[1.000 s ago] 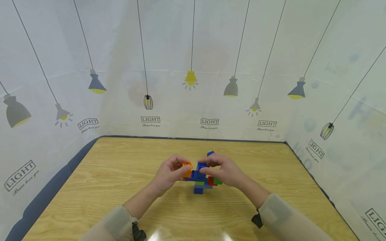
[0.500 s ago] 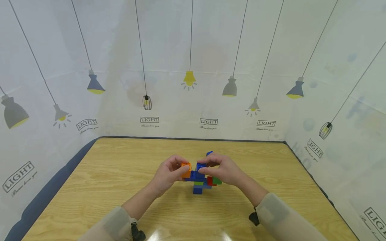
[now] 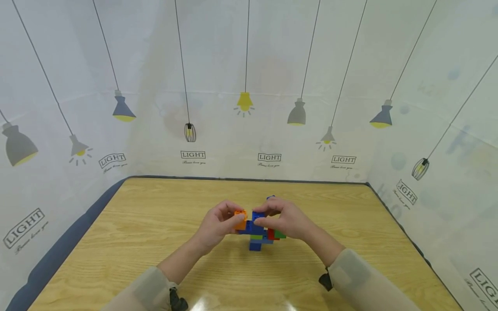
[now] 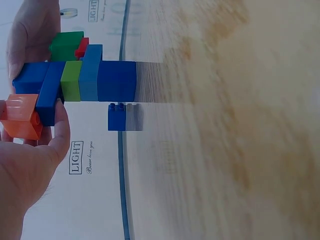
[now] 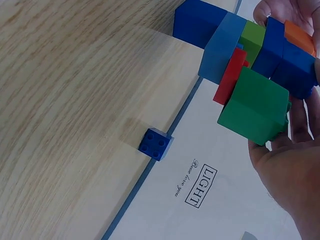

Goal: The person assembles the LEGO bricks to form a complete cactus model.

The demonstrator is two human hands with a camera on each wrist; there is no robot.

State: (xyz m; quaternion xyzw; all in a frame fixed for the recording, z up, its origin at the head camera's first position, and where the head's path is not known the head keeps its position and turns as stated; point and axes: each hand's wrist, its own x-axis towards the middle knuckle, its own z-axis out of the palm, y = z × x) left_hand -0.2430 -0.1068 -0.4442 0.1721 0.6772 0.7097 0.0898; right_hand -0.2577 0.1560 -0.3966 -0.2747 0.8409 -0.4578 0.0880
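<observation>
On the table stands a stack of plastic building bricks. A dark blue base brick (image 4: 117, 81) is at the bottom, under a lighter blue brick (image 4: 91, 73) and a lime green brick (image 4: 71, 81). Across the top lies a long dark blue brick (image 4: 50, 95). My left hand (image 3: 213, 224) pinches the orange brick (image 3: 240, 221) at its left end, thumb also touching the long brick's underside. My right hand (image 3: 292, 219) pinches a blue brick (image 3: 257, 217) beside the orange one. Red (image 5: 230, 79) and green bricks (image 5: 254, 106) stick out on the right, below the right hand.
A loose blue brick (image 5: 156, 144) stands behind the stack, near the far side of the wooden table (image 3: 155, 207), partly hidden by the right hand in the head view. A white cloth (image 3: 221, 56) printed with lamps surrounds the table's back and sides.
My right hand has shifted slightly left with the blue brick, nearer the orange one. The left hand keeps its hold on the orange brick, and the stack stands where it was.
</observation>
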